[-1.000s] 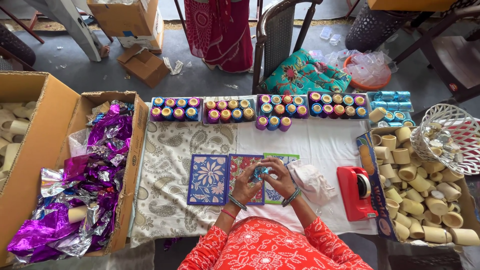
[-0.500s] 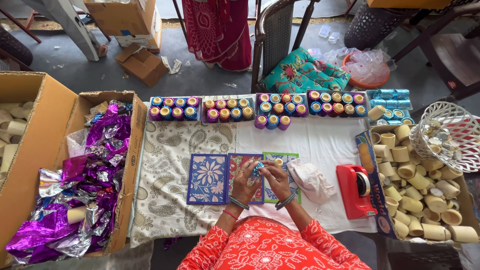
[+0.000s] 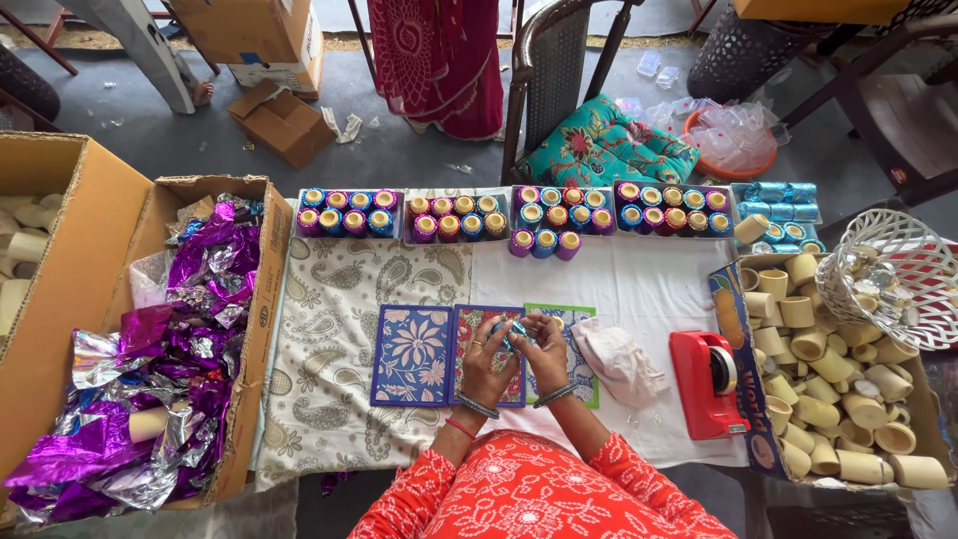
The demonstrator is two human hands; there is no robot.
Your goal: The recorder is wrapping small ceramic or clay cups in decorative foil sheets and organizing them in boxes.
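My left hand and my right hand meet over the patterned cards at the table's near edge. Between their fingers is a small roll wrapped in blue foil, held by both hands. Bangles ring both wrists, above red patterned sleeves. Rows of foil-wrapped rolls in purple, blue and gold stand in trays along the far edge. Three more wrapped rolls stand loose in front of the trays.
A cardboard box of purple and silver foil sits at left, beside a larger box. At right are a red tape dispenser, a box of bare cardboard rolls, a white basket and a pink cloth. A chair stands beyond.
Both hands stay in place over the cards, fingers shifting slightly around the blue-foil roll. Nothing else has moved.
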